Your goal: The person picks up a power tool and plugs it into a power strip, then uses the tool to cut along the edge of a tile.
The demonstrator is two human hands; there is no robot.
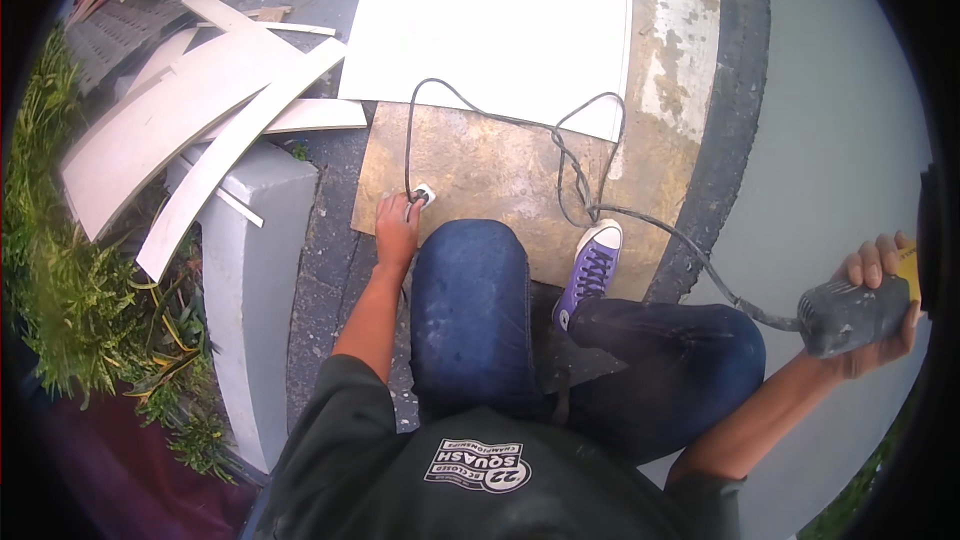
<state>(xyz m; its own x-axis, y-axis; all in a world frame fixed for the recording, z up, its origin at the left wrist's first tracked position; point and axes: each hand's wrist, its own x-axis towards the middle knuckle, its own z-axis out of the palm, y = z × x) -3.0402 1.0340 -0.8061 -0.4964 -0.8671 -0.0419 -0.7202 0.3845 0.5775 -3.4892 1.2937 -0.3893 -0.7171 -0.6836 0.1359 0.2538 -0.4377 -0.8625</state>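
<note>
While the person crouched over the ground, each hand held one end of a corded power tool.

Out at the far right, the right hand (880, 305) was wrapped tight around the grey body of the power tool (850, 315), fingers curled over its top, with a yellow part showing at the rim of the view. Its dark cord (590, 195) ran from the tool across the purple sneaker (590, 265) and looped over the brown board (500, 175) to the white plug (423, 194). The left hand (397, 225) rested low on that board, fingers pinching the plug just beside the bent knee in blue jeans (470, 300). A large white panel (500, 25) lay on the board's far edge, and pale offcut strips (200, 110) were heaped to the left above green plants (70, 280).
</note>
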